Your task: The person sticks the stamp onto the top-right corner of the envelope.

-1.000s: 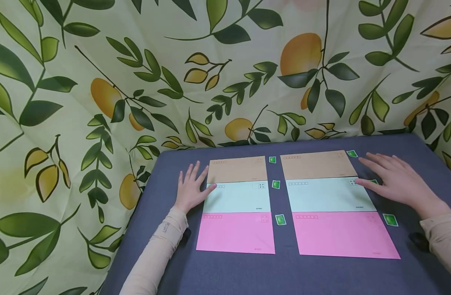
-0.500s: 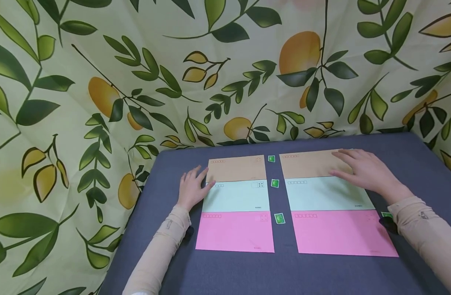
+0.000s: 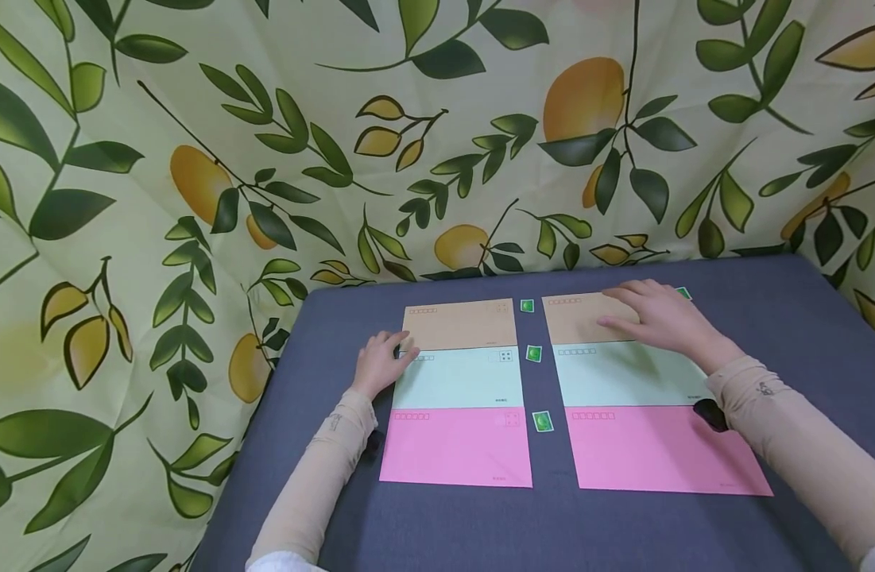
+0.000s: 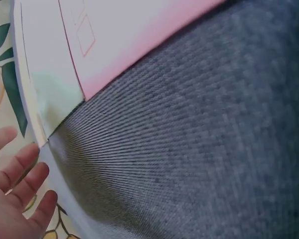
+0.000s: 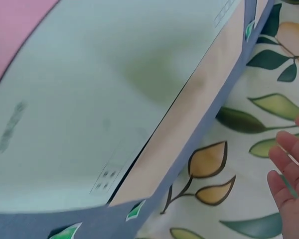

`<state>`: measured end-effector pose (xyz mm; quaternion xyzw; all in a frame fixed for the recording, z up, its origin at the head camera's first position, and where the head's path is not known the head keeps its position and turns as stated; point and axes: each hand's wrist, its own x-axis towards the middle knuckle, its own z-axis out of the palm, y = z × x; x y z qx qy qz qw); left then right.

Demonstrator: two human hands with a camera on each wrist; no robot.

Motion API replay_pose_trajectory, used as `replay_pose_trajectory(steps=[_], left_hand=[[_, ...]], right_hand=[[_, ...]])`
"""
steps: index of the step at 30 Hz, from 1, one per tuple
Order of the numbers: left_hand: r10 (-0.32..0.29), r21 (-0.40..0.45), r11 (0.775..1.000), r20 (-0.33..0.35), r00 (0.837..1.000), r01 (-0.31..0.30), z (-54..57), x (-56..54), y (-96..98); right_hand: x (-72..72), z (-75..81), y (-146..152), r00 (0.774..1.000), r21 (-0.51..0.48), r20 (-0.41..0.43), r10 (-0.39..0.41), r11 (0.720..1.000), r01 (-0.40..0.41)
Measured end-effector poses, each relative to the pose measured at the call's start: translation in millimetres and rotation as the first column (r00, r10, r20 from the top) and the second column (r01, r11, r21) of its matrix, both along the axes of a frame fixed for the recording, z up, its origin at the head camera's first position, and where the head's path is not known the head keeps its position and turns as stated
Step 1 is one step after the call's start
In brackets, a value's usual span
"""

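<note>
At left of centre in the frame, the left hand (image 3: 380, 365) is found beside the left tan envelope (image 3: 458, 324); its fingers are parted, loosely bent and without a hold. Contact with the edge cannot be confirmed from this angle. At right, the right hand (image 3: 662, 318) is noted over the right tan envelope (image 3: 573, 318), fingers extended, nothing gripped. Mint and pink envelopes (image 3: 454, 446) are laid below both, flat on the table (image 3: 408, 524). Green stamps (image 3: 543, 422) are set between the columns. The step is judged to be a reach over the envelopes, none being lifted. For any handling, fingers would need to be lowered to a flat edge.
</note>
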<state>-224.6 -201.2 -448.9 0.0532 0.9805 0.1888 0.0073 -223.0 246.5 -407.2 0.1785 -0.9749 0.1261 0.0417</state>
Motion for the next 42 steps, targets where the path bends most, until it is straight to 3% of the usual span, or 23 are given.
replay_pose_trajectory(steps=[8,21,29,32,39,42], left_hand=[[0.048,0.084,0.995,0.126,0.991,-0.059,-9.7,-9.3,-5.3],[0.089,0.202,0.972,0.144,0.986,-0.117,-13.6,-20.2,-12.6],[0.117,0.190,0.971,0.151,0.982,-0.145,-10.1,-20.1,-8.5],[0.133,0.196,0.966,0.167,0.977,-0.166,-10.6,-19.4,-8.4],[0.145,0.203,0.963,0.173,0.974,-0.179,-13.2,-21.7,-8.3],[0.151,0.208,0.960,0.179,0.972,-0.188,-12.9,-22.4,-10.8]], right_hand=[[-15.7,-6.5,-20.4,1.000,-0.040,0.005,0.007,0.999,-0.007],[-45.2,-22.7,-50.1,0.994,-0.222,0.105,0.036,0.975,-0.012],[-60.3,-36.5,-74.0,0.989,-0.380,0.148,0.026,0.924,0.032],[-63.8,-42.9,-83.7,0.981,-0.416,0.194,0.004,0.906,0.079],[-70.9,-52.7,-97.8,0.953,-0.516,0.293,-0.069,0.828,0.219],[-75.5,-57.3,-100.8,0.944,-0.522,0.318,-0.086,0.816,0.250]])
